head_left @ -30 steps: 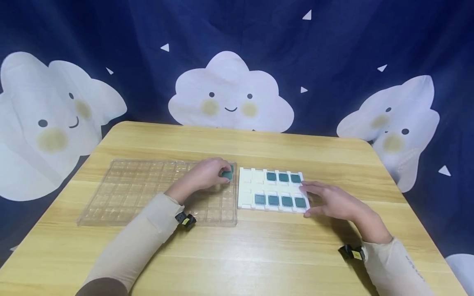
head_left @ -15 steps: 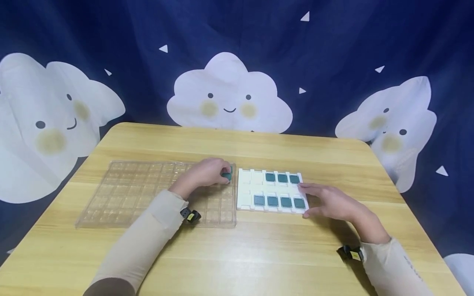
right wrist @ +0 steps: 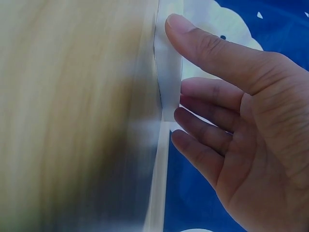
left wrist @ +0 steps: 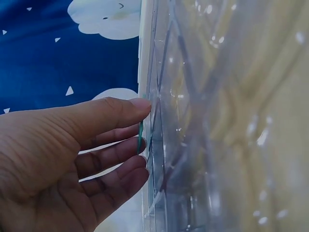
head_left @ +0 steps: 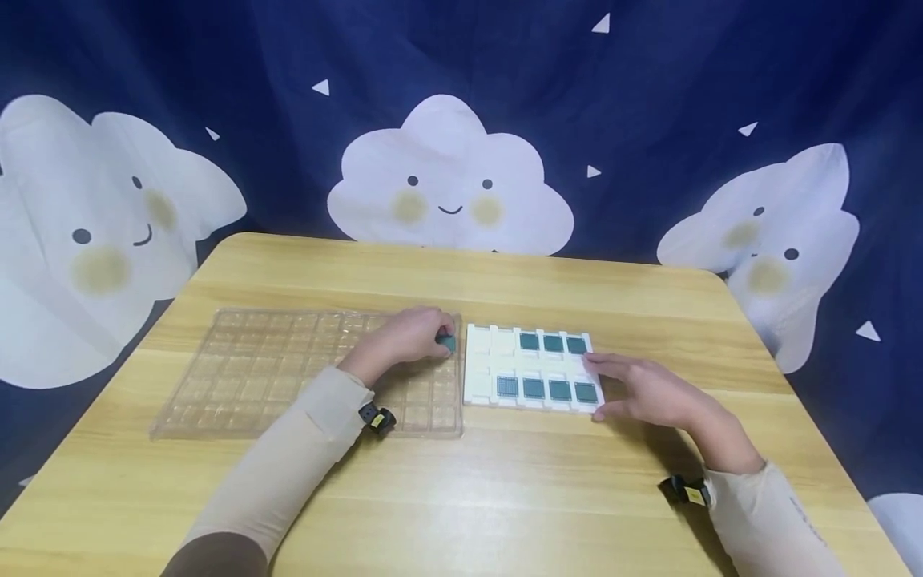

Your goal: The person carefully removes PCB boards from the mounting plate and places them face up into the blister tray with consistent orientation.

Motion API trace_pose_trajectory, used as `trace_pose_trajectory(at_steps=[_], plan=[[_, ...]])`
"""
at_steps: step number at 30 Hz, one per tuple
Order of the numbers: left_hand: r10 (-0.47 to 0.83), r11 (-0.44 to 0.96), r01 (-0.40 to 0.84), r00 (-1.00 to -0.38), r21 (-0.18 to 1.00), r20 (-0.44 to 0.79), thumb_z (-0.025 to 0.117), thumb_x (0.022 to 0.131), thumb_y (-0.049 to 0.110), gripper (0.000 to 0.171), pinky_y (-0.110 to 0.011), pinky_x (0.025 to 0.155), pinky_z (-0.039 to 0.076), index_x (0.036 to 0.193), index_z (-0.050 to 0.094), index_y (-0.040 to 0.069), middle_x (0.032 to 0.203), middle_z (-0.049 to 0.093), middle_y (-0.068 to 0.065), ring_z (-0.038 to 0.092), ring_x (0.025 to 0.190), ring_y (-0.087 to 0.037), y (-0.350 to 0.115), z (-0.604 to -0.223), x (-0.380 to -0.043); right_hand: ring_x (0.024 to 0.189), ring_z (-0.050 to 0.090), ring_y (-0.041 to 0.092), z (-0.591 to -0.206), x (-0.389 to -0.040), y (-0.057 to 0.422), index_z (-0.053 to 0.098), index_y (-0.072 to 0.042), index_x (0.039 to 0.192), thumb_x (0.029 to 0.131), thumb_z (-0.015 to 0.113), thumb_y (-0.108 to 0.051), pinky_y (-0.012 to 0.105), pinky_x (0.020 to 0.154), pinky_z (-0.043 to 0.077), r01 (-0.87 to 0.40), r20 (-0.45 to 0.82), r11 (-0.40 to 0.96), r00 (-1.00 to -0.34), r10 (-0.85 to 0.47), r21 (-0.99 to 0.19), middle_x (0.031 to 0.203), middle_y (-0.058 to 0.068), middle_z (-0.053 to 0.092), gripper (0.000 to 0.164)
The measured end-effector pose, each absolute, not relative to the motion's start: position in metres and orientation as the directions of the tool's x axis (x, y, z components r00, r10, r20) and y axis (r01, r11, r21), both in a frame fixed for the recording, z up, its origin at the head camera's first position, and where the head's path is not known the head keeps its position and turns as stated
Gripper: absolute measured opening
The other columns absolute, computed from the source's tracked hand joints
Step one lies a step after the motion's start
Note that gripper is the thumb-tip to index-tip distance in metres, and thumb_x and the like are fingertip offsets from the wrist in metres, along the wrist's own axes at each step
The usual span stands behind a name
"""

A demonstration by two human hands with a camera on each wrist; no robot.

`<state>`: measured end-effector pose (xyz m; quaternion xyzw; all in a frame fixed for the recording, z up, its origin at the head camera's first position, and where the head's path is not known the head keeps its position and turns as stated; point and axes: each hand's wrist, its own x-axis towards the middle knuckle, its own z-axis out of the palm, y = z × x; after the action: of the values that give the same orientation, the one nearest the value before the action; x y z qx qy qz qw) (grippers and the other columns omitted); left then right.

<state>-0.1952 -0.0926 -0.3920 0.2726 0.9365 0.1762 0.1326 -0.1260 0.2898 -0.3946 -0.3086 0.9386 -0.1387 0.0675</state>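
At the right end of a clear plastic compartment tray (head_left: 288, 377), my left hand (head_left: 411, 335) pinches a small green square chip (head_left: 447, 343) between thumb and fingers. The left wrist view shows that chip edge-on as a thin green line (left wrist: 141, 135), close over the tray's cells. Just right of the clear tray lies a white slotted tray (head_left: 479, 365) with several green chips in two rows; one chip (head_left: 507, 387) has a dotted face. My right hand (head_left: 649, 391) rests its loosely extended fingers and thumb against the white tray's right edge.
Both trays lie side by side on a light wooden table (head_left: 461, 497). Behind the table hangs a dark blue curtain (head_left: 505, 64) with clouds. A small black device (head_left: 378, 418) sits at the left cuff, another (head_left: 683, 490) at the right.
My left hand has shifted slightly right and now covers more of the pinched chip, which shows smaller. The right hand stays at the white tray's edge.
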Motion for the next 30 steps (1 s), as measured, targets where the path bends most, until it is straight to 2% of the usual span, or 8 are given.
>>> trace_pose_trajectory(at_steps=[5, 10, 12, 16, 19, 22, 26, 30], plan=[[0.549, 0.795, 0.463, -0.824, 0.391, -0.142, 0.076, 0.086, 0.024, 0.026, -0.033, 0.081, 0.051, 0.108, 0.068, 0.011, 0.095, 0.061, 0.001, 0.057, 0.088, -0.017, -0.093, -0.391, -0.194, 0.130, 0.046, 0.039, -0.392, -0.126, 0.290, 0.054, -0.001, 0.138, 0.077, 0.082, -0.043, 0.054, 0.105, 0.039, -0.553, -0.046, 0.772, -0.803, -0.594, -0.314, 0.142, 0.017, 0.051, 0.079], [0.544, 0.800, 0.461, -0.827, 0.385, -0.140, 0.076, 0.086, 0.024, 0.029, -0.035, 0.088, 0.051, 0.110, 0.068, 0.011, 0.100, 0.065, 0.000, 0.060, 0.093, -0.018, -0.094, -0.391, -0.193, 0.130, 0.046, 0.038, -0.393, -0.127, 0.291, 0.054, -0.001, 0.138, 0.077, 0.082, -0.043, 0.053, 0.105, 0.039, -0.556, -0.046, 0.769, -0.801, -0.597, -0.315, 0.142, 0.016, 0.051, 0.080], [0.547, 0.800, 0.466, -0.825, 0.379, -0.139, 0.076, 0.087, 0.025, 0.027, -0.034, 0.085, 0.051, 0.108, 0.068, 0.011, 0.098, 0.064, 0.000, 0.059, 0.091, -0.018, -0.093, -0.391, -0.192, 0.130, 0.046, 0.038, -0.394, -0.127, 0.290, 0.054, -0.001, 0.138, 0.076, 0.082, -0.042, 0.053, 0.105, 0.039, -0.555, -0.047, 0.769, -0.801, -0.597, -0.317, 0.141, 0.016, 0.051, 0.079], [0.553, 0.793, 0.479, -0.825, 0.376, -0.117, 0.074, 0.088, 0.027, 0.017, -0.032, 0.072, 0.049, 0.093, 0.064, 0.014, 0.086, 0.058, 0.001, 0.055, 0.079, -0.016, -0.092, -0.388, -0.190, 0.129, 0.046, 0.038, -0.394, -0.126, 0.290, 0.054, 0.000, 0.137, 0.076, 0.083, -0.040, 0.053, 0.105, 0.039, -0.555, -0.045, 0.769, -0.801, -0.597, -0.318, 0.141, 0.017, 0.052, 0.079], [0.566, 0.780, 0.496, -0.820, 0.381, -0.091, 0.073, 0.088, 0.029, 0.019, -0.032, 0.067, 0.047, 0.090, 0.061, 0.015, 0.082, 0.055, -0.001, 0.052, 0.075, -0.018, -0.090, -0.385, -0.187, 0.129, 0.047, 0.038, -0.394, -0.126, 0.290, 0.054, 0.000, 0.137, 0.076, 0.083, -0.040, 0.053, 0.105, 0.039, -0.554, -0.043, 0.769, -0.802, -0.595, -0.318, 0.141, 0.017, 0.052, 0.079], [0.571, 0.772, 0.507, -0.818, 0.384, -0.070, 0.072, 0.089, 0.030, 0.025, -0.034, 0.077, 0.050, 0.106, 0.066, 0.012, 0.094, 0.061, -0.002, 0.057, 0.085, -0.018, -0.087, -0.382, -0.183, 0.129, 0.046, 0.038, -0.394, -0.125, 0.290, 0.054, 0.000, 0.137, 0.076, 0.083, -0.040, 0.053, 0.105, 0.039, -0.550, -0.048, 0.772, -0.804, -0.593, -0.319, 0.141, 0.017, 0.052, 0.078], [0.578, 0.763, 0.513, -0.814, 0.394, -0.060, 0.070, 0.091, 0.031, 0.044, -0.036, 0.096, 0.048, 0.128, 0.062, 0.010, 0.118, 0.064, -0.004, 0.060, 0.105, -0.019, -0.081, -0.377, -0.178, 0.129, 0.046, 0.039, -0.394, -0.125, 0.290, 0.054, 0.000, 0.137, 0.076, 0.083, -0.040, 0.054, 0.104, 0.039, -0.548, -0.052, 0.772, -0.804, -0.592, -0.322, 0.141, 0.017, 0.051, 0.079], [0.605, 0.739, 0.533, -0.794, 0.411, -0.057, 0.069, 0.092, 0.032, 0.045, -0.037, 0.099, 0.046, 0.130, 0.061, 0.010, 0.126, 0.062, -0.006, 0.061, 0.106, -0.019, -0.076, -0.373, -0.172, 0.129, 0.047, 0.039, -0.395, -0.126, 0.290, 0.055, 0.001, 0.136, 0.075, 0.084, -0.039, 0.053, 0.104, 0.040, -0.561, -0.040, 0.764, -0.798, -0.602, -0.318, 0.141, 0.016, 0.052, 0.078]])
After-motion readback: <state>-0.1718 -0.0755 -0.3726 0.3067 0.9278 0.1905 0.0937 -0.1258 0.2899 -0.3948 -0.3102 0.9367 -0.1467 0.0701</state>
